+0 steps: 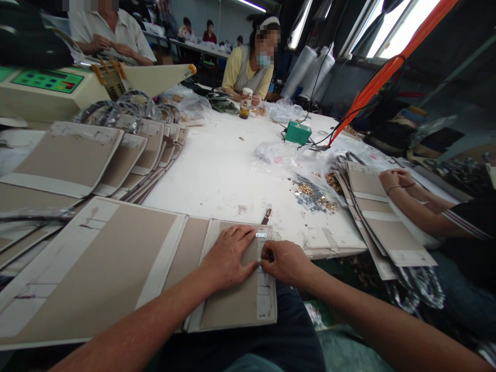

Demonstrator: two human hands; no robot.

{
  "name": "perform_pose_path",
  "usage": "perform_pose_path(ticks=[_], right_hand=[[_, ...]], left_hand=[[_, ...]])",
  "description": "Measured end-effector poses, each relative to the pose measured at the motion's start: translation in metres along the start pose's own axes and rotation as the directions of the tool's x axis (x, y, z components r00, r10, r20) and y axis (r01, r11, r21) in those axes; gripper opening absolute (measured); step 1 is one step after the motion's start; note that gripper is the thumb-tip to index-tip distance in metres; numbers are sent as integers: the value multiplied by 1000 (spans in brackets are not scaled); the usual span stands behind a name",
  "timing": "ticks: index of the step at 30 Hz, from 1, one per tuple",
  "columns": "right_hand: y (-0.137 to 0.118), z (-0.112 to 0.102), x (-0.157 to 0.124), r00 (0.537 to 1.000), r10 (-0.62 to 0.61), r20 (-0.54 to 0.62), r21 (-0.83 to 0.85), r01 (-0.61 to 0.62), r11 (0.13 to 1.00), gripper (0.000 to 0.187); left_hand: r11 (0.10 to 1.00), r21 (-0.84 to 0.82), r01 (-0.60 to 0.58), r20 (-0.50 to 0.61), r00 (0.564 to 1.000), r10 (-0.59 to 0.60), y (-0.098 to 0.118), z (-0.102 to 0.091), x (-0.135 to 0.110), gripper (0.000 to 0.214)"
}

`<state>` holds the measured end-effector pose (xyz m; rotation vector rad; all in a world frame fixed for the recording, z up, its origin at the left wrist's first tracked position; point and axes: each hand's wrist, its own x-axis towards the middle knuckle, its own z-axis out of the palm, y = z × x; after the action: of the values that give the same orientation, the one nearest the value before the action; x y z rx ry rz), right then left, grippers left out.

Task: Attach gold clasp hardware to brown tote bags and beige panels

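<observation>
A large beige folded board panel (pixel 116 263) with pale tape strips lies across the table edge and my lap. My left hand (pixel 228 256) rests flat on its right-hand flap, fingers spread, holding the surface down. Close to those fingertips a small silvery metal plate (pixel 261 235) sits on the pale strip along the flap's edge. My right hand (pixel 289 263) is closed in a pinch at that same strip, just below the plate; whatever its fingertips hold is hidden. Beyond the flap's far edge sticks out a short dark strap with a brass-coloured clasp (pixel 267 215).
Stacked similar panels (pixel 81 155) with wrapped handles lie left; more panels (pixel 387 212) hang over the right edge beside a co-worker's hands (pixel 399 181). Small metal parts (pixel 312 194), plastic bags (pixel 277 155) and a green box (pixel 298 133) lie on the white table (pixel 209 170). Another person sits opposite.
</observation>
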<state>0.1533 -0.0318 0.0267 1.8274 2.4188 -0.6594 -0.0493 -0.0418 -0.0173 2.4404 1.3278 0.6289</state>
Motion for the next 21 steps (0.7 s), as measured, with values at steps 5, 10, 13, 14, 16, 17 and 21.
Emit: perform_pose_path(ticks=[5,10,13,14,16,17,21], right_hand=[[0,-1,-2,999,-31,-15,77,32,997,7],[6,-27,-4,993,-56,-108,427,97,899,12],[9,-48,0,960,15,-279,707,195,680,31],[8,-54,2,937,53,-346,776,255,577,37],[4,-60,8,872,130,-473,843,404,356,43],[0,-60,12,835,162,-526,841,481,250,44],[-17,-47,30,752,198,-629,767,641,2,46]], left_hand=[[1000,-9,-3,-7,1000,3,-1,1,0,69],[1000,-17,19,20,1000,-19,0,-3,1,72],[999,-17,33,35,999,-32,1,-6,2,72],[999,-17,38,38,999,-37,1,-7,2,72],[999,-20,46,49,998,-45,2,-8,3,72],[999,-23,48,56,997,-47,2,-9,3,72],[998,-36,43,61,997,-41,3,-8,2,74]])
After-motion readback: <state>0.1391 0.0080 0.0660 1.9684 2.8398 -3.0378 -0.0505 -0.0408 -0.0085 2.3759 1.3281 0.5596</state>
